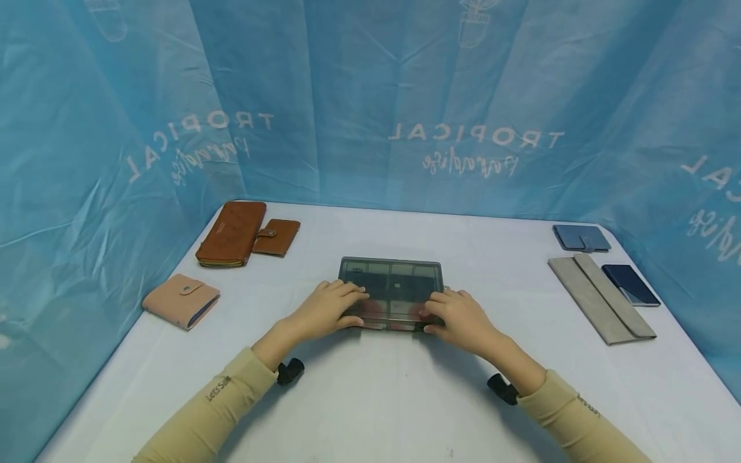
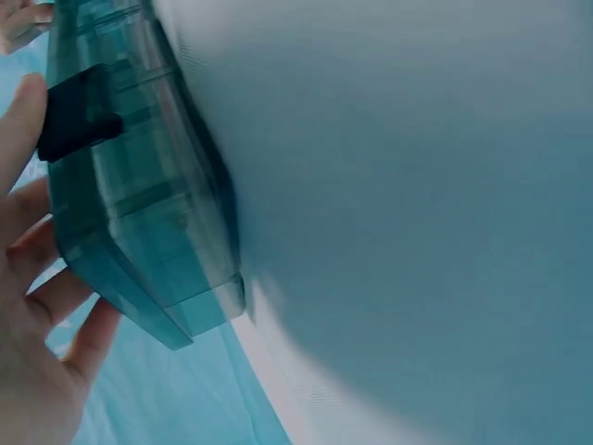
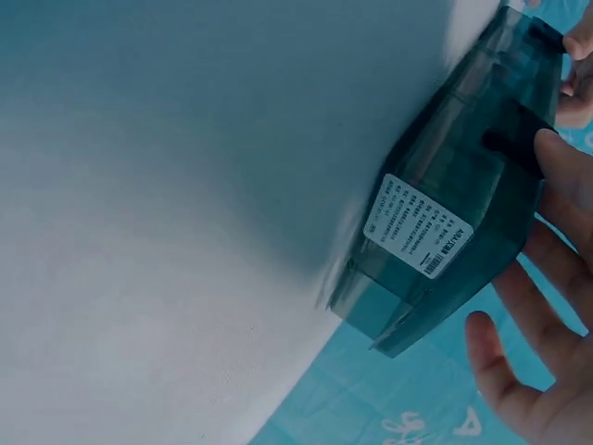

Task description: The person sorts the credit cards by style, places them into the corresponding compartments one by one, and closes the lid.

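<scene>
A translucent dark green plastic compartment box (image 1: 399, 283) lies on the white table with its lid down; inner dividers show through. My left hand (image 1: 325, 311) holds its left front corner, fingers over the lid and thumb at a black latch (image 2: 79, 113) on the front edge. At the right front corner my right hand (image 1: 466, 321) grips likewise, its thumb on another black latch (image 3: 519, 139). A white printed label (image 3: 417, 227) is stuck to the box's front side. Whatever the box contains cannot be made out.
At left lie a brown zip wallet (image 1: 233, 233), a small brown snap wallet (image 1: 278, 236) and a tan wallet (image 1: 181, 301). At right are a blue wallet (image 1: 581, 237), a grey flat pouch (image 1: 602, 299) and a dark blue rectangular item (image 1: 630, 284). Blue curtains (image 1: 370, 103) surround the table.
</scene>
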The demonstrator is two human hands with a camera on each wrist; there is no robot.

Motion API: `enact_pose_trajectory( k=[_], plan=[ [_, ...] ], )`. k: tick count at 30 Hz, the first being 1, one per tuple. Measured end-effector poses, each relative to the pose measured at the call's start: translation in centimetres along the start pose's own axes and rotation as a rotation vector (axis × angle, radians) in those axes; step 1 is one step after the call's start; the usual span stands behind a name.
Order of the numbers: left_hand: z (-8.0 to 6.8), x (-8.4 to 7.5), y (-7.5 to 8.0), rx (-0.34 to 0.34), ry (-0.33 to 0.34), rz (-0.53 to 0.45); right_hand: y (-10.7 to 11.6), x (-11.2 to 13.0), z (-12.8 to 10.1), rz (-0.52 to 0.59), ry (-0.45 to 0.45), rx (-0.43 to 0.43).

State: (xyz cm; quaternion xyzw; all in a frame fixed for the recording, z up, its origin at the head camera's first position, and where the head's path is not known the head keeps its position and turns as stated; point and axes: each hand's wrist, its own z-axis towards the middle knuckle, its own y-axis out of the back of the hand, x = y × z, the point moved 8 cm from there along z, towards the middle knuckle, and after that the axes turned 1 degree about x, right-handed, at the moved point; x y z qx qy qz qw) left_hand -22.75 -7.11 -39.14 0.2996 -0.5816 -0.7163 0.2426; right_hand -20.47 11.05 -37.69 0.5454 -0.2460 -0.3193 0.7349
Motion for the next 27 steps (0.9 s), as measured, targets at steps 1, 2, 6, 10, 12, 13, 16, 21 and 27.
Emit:
enact_pose_trajectory(
  k=[1, 2, 6, 10, 12, 13, 16, 21, 27],
  plan=[
    [0.1, 0.0, 0.0, 0.015, 0.008, -0.016, 0.0, 0.0, 0.0, 0.006, 0.001, 0.009],
    [0.1, 0.0, 0.0, 0.034, 0.017, -0.044, 0.1, -0.1, -0.1, 0.021, 0.001, 0.020],
    [0.1, 0.7, 0.4, 0.081, 0.088, -0.238, 0.8, -0.7, -0.5, 0.123, -0.018, 0.027],
    [-0.7, 2.8, 1.8, -0.006, 0.210, -0.342, 2.2, -3.1, -1.3, 0.092, -0.116, -0.078],
    [-1.2, 4.0, 2.6, -0.071, 0.261, -0.276, 2.7, -5.0, -1.9, 0.014, -0.205, -0.115],
    [-1.4, 4.5, 2.9, -0.100, 0.279, -0.217, 2.8, -6.1, -2.2, -0.021, -0.259, -0.107],
    [-1.9, 6.3, 3.3, -0.132, 0.344, -0.049, 2.4, -8.9, -3.0, -0.080, -0.407, -0.026],
    [-2.8, 8.5, 2.5, -0.072, 0.447, 0.039, 1.3, -11.6, -4.0, -0.076, -0.541, 0.089],
    [-3.3, 8.8, 2.0, -0.046, 0.463, 0.022, 0.8, -12.3, -4.5, -0.091, -0.573, 0.117]
  ],
)
